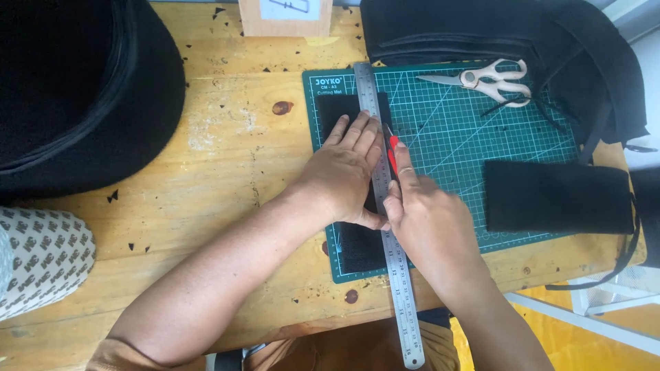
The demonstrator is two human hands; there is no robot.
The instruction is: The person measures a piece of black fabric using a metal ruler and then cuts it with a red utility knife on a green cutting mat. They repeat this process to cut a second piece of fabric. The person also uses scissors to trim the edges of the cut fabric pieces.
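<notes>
Left hand [347, 168] lay flat, fingers spread, pinning ruler [388, 227] on black fabric [357, 244]. Right hand [426, 220] pinched red knife [392, 150] at ruler edge, mid-cut; next move likely needed steady draw along ruler.

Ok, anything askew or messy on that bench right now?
Mostly tidy. Small black scraps litter the wooden table, and the steel ruler overhangs its near edge. Scissors lie on the mat.

Craft workshop: cutting mat [481, 130], scissors [491, 79], wooden bench [227, 172].
</notes>
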